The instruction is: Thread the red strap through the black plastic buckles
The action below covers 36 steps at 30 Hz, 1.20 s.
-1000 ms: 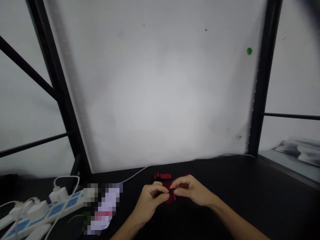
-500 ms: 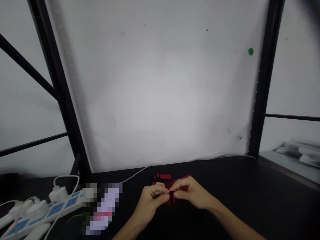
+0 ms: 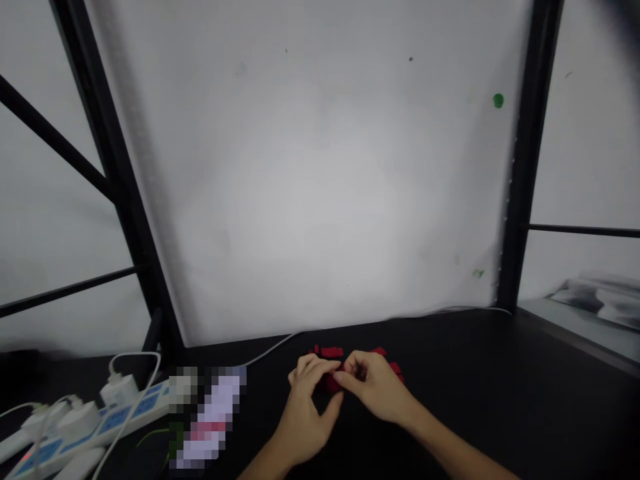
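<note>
A red strap-like fabric piece with black parts (image 3: 335,383) lies on the black table, mostly covered by my hands. My right hand (image 3: 377,387) pinches it between thumb and curled fingers. On its other side is my left hand (image 3: 309,407), its fingertips resting on the red piece while the thumb stands well apart below. Beyond my fingers a short red end (image 3: 331,351) shows on the table. Another red end (image 3: 397,368) sticks out past my right hand. Its exact kind is hidden.
On the left a white power strip (image 3: 133,408) holds several plugs and cables. A pixelated pale purple item (image 3: 220,407) lies beside it. A thin white cable (image 3: 273,348) runs along the white back panel (image 3: 320,200). Black frame posts (image 3: 530,160) stand at both sides.
My left thumb has moved away from the red strap, opening a gap to the fingers. My right hand has turned slightly, and another red end now shows to its right.
</note>
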Tool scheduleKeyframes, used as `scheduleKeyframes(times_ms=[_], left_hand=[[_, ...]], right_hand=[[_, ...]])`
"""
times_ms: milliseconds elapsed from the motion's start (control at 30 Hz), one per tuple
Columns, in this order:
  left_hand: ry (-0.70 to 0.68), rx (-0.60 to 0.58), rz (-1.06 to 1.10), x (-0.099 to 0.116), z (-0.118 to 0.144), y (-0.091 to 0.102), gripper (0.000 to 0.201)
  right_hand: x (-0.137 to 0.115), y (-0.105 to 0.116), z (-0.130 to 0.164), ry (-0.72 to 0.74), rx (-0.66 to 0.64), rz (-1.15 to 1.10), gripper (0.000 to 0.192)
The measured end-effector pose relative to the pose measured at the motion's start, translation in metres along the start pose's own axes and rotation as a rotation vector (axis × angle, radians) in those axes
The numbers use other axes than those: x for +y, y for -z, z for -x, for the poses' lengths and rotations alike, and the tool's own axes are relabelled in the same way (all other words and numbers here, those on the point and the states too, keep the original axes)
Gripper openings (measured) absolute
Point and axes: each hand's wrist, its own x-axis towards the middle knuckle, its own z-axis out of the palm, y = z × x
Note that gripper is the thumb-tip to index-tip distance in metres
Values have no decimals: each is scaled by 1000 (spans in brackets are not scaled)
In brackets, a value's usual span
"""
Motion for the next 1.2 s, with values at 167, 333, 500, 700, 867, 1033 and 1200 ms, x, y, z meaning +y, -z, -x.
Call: scheduleKeyframes(times_ms=[167,333,500,700,867,1033,1200], left_hand=[[-113,-39,-310,1,0,1,32],[-135,-40,-272,7,-5,3,31],[-38,22,-159,6,-6,6,23],[20,-48,284,-9,-6,16,28],[87,-234,568,-7,-5,19,39],[113,-383,671,-1,-4,20,31],[159,-362,786,1,-3,15,34]], right_hand=[[-2,-5,2,-16,12,2,25],[-7,1,-1,-85,-91,-295,38],[-7,10,-4,-175,-125,-606,40],[-4,34,-3,-262,-241,-642,32],[-4,41,3,-196,-556,-409,28],[-7,25,3,-20,-346,-499,22],[-8,8,3,101,-235,-482,20]])
